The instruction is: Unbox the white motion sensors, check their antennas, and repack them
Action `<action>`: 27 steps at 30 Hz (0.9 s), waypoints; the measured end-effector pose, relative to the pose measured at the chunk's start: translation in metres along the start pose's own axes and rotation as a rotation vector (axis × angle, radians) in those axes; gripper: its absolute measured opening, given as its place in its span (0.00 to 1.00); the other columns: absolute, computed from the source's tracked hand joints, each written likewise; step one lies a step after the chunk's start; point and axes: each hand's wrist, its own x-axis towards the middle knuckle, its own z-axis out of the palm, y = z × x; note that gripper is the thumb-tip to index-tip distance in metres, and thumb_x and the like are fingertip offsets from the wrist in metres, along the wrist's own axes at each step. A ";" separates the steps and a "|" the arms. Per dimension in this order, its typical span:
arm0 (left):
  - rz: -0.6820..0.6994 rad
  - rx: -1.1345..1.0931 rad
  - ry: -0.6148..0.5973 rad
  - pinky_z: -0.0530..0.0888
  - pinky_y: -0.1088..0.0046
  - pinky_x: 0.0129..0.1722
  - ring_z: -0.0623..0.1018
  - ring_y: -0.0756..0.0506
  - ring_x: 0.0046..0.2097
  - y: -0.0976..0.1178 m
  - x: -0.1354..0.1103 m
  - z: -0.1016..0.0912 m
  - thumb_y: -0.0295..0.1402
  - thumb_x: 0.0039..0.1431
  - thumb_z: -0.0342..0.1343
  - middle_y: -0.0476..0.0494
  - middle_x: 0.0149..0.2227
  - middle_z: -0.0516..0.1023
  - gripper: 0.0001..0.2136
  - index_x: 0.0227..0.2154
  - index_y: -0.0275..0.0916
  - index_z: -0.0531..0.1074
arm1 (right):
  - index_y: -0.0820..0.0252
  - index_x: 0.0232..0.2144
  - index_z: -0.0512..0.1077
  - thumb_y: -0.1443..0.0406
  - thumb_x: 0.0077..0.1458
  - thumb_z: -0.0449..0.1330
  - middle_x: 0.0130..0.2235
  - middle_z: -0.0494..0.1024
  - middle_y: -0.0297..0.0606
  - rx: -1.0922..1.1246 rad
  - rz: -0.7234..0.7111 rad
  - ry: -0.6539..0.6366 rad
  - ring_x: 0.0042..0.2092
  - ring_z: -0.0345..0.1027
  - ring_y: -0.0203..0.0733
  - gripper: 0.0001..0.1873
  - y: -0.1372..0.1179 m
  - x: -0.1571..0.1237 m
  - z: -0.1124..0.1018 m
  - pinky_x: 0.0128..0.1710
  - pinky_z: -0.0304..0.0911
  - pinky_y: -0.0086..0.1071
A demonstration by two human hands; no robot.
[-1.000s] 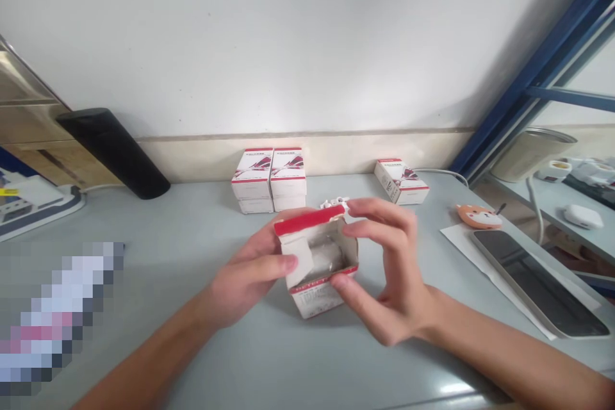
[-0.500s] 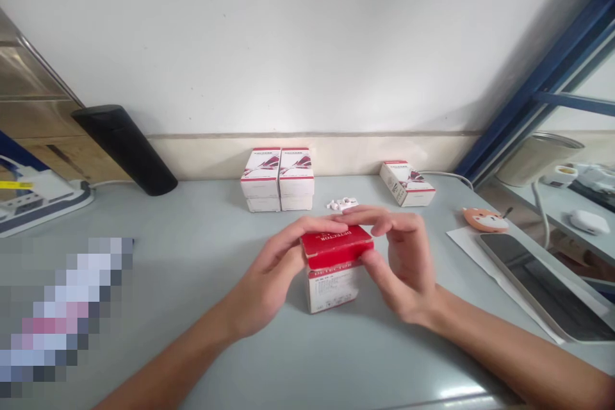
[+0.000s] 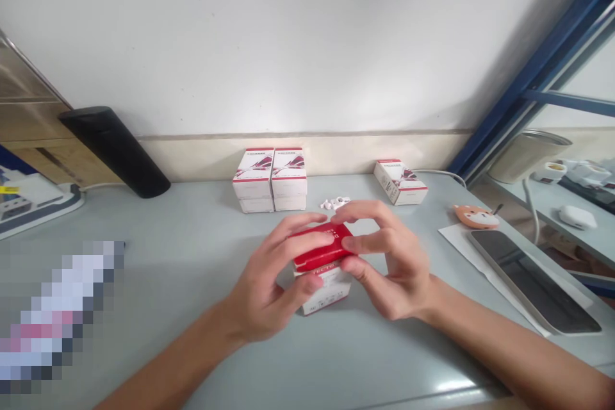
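A small red-and-white carton (image 3: pixel 321 269) stands on the grey table (image 3: pixel 192 307) in the middle of the view, its red lid closed. My left hand (image 3: pixel 269 282) wraps its left side, fingers over the lid and thumb on the front face. From the right, my right hand (image 3: pixel 384 256) pinches the lid's edge between fingers and thumb. Just behind the carton lie a few small white parts (image 3: pixel 335 203).
Two stacked pairs of like cartons (image 3: pixel 270 179) stand at the wall, a single one (image 3: pixel 400 181) to their right. A black cylinder (image 3: pixel 113 150) leans at the left. A phone (image 3: pixel 531 278) on paper and an orange fox-shaped item (image 3: pixel 475 216) lie right.
The carton's lid, open a second ago, is now closed. Both hands have shifted their grip on the box, and the box has tilted slightly to the left.
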 end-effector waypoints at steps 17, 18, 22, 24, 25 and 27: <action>-0.291 0.124 0.367 0.80 0.68 0.55 0.80 0.45 0.58 -0.021 -0.004 0.003 0.29 0.74 0.53 0.45 0.55 0.81 0.11 0.51 0.46 0.78 | 0.46 0.72 0.46 0.59 0.66 0.65 0.63 0.72 0.47 0.114 0.540 -0.350 0.60 0.70 0.51 0.42 0.015 -0.011 0.007 0.60 0.71 0.54; -0.332 0.109 0.387 0.80 0.69 0.53 0.80 0.45 0.57 -0.023 -0.003 0.002 0.31 0.75 0.53 0.45 0.54 0.81 0.10 0.51 0.46 0.78 | 0.46 0.72 0.45 0.58 0.67 0.64 0.60 0.75 0.45 0.174 0.611 -0.398 0.57 0.72 0.50 0.42 0.017 -0.012 0.008 0.58 0.72 0.53; -0.414 0.058 0.394 0.81 0.70 0.52 0.81 0.44 0.56 -0.024 -0.001 -0.002 0.36 0.74 0.54 0.43 0.54 0.82 0.09 0.50 0.45 0.78 | 0.46 0.70 0.53 0.56 0.69 0.62 0.56 0.79 0.41 0.260 0.714 -0.453 0.53 0.75 0.47 0.34 0.021 -0.014 0.009 0.57 0.72 0.52; -0.432 0.030 0.378 0.82 0.68 0.51 0.81 0.42 0.57 -0.020 0.000 -0.003 0.35 0.73 0.56 0.41 0.56 0.80 0.10 0.52 0.44 0.76 | 0.47 0.69 0.55 0.56 0.68 0.63 0.57 0.78 0.42 0.224 0.659 -0.446 0.54 0.74 0.49 0.34 0.021 -0.012 0.007 0.59 0.71 0.53; -0.409 0.033 0.364 0.82 0.67 0.51 0.81 0.41 0.58 -0.017 0.000 -0.003 0.34 0.72 0.57 0.40 0.57 0.79 0.11 0.54 0.45 0.74 | 0.47 0.70 0.55 0.56 0.67 0.64 0.59 0.77 0.44 0.211 0.617 -0.423 0.56 0.73 0.49 0.35 0.020 -0.011 0.006 0.60 0.70 0.53; -0.257 0.079 0.308 0.82 0.61 0.54 0.80 0.39 0.60 -0.013 -0.001 -0.003 0.30 0.68 0.60 0.38 0.59 0.78 0.17 0.58 0.46 0.70 | 0.49 0.71 0.54 0.57 0.67 0.65 0.63 0.74 0.47 0.193 0.538 -0.342 0.60 0.71 0.50 0.37 0.019 -0.009 0.002 0.61 0.69 0.52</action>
